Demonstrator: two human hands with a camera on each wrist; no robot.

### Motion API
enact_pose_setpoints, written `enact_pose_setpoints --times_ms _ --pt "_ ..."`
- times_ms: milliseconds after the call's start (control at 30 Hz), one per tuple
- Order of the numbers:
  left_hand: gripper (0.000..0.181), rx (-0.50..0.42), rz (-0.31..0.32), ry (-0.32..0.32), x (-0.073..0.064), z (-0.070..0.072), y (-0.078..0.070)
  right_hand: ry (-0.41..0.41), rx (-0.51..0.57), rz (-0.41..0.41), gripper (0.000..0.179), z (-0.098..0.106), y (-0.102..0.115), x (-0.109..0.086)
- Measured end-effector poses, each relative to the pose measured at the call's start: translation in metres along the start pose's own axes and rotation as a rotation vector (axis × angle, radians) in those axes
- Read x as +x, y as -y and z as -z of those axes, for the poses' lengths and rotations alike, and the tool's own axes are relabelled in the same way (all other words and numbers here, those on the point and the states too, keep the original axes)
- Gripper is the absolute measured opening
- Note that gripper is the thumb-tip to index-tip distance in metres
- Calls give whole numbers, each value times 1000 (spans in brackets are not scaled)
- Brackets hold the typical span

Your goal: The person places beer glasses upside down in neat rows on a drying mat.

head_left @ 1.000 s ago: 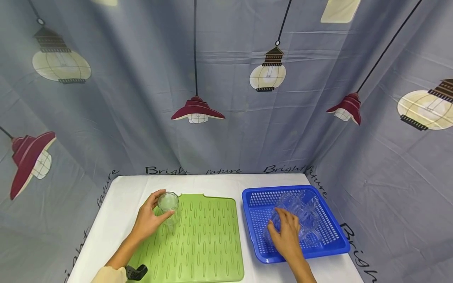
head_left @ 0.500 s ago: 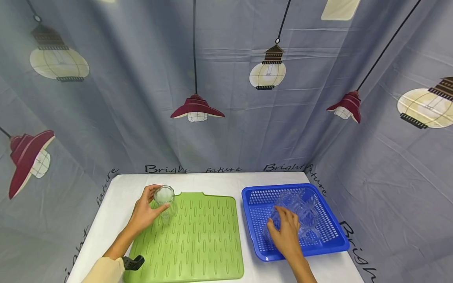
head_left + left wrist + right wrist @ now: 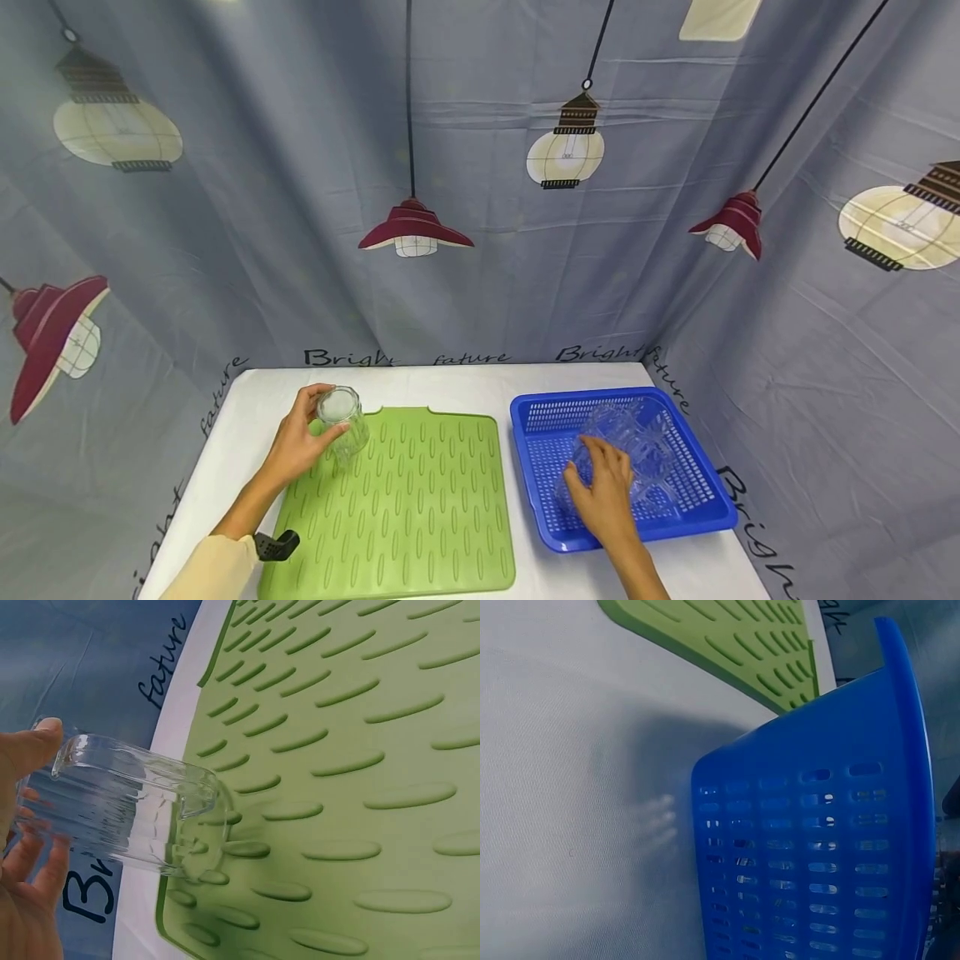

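At the far left corner of the green ribbed mat [image 3: 420,500], my left hand [image 3: 294,442] grips a clear drinking glass [image 3: 351,429] between thumb and fingers. Its closed base faces up, toward the palm. In the left wrist view the glass [image 3: 127,802] leans across the view, with its lower end right at the mat's edge ribs. My right hand [image 3: 606,496] reaches into the blue basket [image 3: 551,546], thumb and fingers curled round another clear glass [image 3: 582,457], partly hidden by the hand. In the right wrist view the basket wall [image 3: 795,742] hides most of that hand.
Several more clear glasses [image 3: 648,454] crowd the basket's right half. A white cloth [image 3: 442,383] covers the table under the mat and basket. Behind and beside it hangs a grey-blue curtain [image 3: 480,300] printed with lamps.
My left hand has moved left and slightly farther back with the glass, toward the mat's far left corner. My right hand has stayed in the basket.
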State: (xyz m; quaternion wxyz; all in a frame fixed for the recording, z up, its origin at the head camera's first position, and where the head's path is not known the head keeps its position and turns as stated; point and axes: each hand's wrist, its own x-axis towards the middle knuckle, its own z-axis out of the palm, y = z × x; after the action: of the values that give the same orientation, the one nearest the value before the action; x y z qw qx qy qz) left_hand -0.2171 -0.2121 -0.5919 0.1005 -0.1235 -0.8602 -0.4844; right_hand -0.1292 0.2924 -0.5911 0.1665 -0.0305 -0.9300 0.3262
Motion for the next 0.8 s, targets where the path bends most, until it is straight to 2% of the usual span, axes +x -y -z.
enact_pose_setpoints --times_ms 133,267,400,567,800 --pt "75 28 1 17 3 2 1 8 2 -5 53 -1 1 1" --pt "81 19 -2 25 6 1 2 3 0 -7 52 -1 0 1" --pt "86 50 18 31 9 3 -1 -12 0 -1 51 0 0 2" --pt "86 95 58 75 15 8 -3 -15 7 -5 51 1 2 2" --pt "85 97 89 139 17 14 2 7 0 -1 53 2 3 0"
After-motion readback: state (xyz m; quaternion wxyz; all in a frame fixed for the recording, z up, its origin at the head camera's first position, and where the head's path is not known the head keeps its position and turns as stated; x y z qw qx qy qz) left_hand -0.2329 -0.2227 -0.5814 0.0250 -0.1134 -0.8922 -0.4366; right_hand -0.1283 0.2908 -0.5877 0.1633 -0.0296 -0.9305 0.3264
